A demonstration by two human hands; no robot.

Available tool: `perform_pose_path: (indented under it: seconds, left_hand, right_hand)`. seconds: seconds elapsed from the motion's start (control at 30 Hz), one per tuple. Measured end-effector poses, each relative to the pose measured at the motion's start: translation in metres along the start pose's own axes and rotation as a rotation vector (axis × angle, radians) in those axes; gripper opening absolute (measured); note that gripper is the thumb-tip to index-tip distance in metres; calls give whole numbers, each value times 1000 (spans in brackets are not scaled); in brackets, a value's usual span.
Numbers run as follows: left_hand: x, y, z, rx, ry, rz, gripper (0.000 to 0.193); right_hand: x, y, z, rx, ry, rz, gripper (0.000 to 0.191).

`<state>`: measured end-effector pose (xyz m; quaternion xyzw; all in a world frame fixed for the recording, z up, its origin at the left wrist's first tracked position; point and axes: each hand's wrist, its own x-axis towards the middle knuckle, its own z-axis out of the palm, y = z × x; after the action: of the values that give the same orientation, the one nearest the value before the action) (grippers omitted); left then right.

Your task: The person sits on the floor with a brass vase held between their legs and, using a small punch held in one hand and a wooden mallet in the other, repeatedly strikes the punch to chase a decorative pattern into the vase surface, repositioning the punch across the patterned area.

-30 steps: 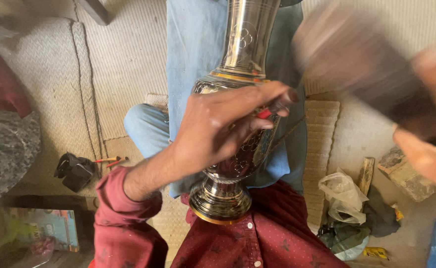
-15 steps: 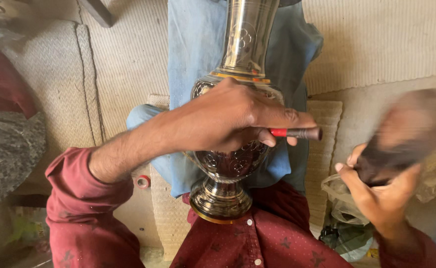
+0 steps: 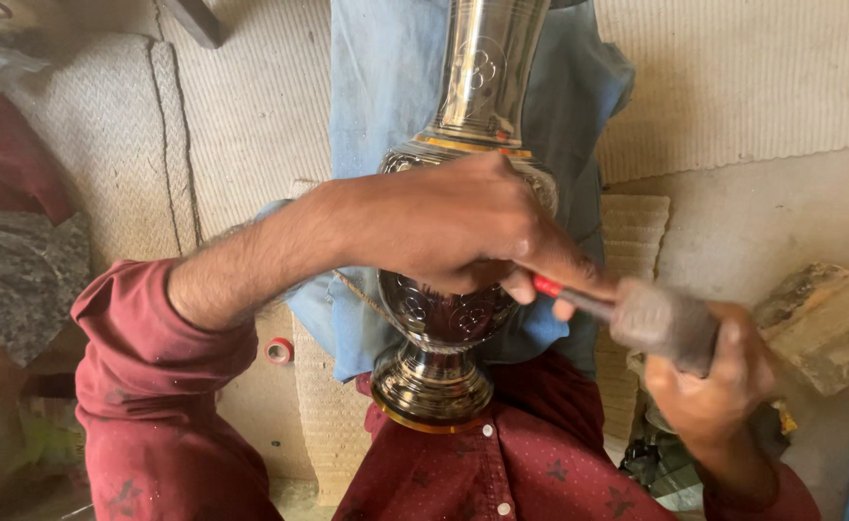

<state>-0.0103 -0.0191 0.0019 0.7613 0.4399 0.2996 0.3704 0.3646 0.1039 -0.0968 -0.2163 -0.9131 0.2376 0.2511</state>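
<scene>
A tall engraved metal vase (image 3: 482, 106) lies along my lap, its round foot (image 3: 431, 391) against my red shirt and its neck pointing away over a blue cloth (image 3: 376, 116). My left hand (image 3: 453, 227) rests across the vase's belly and grips a thin chisel with a red band (image 3: 564, 292), tip toward the metal. My right hand (image 3: 719, 381) holds a dark wooden mallet (image 3: 666, 323), whose head touches the chisel's end.
Woven mats (image 3: 241, 116) cover the floor around me. A grey stone slab (image 3: 19, 280) lies at the left, a rough block (image 3: 820, 318) at the right. A small red roll of tape (image 3: 278, 350) sits by my left sleeve. Clutter lies low right.
The right hand swung the mallet down from the upper right onto the chisel's end. My left forearm dropped lower across the vase, still gripping the chisel.
</scene>
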Motion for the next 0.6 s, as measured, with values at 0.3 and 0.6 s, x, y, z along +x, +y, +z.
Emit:
perform_pose_path:
  seconds: [0.3,0.6]
  left_hand:
    - [-4,6,-1,-72,167,17,66]
    - [-27,41,52,-197,919,-454,48]
  right_hand:
    - [-2,6,17,54,-5,-116,93]
    - [95,26,-18,-121,-119,-277,81]
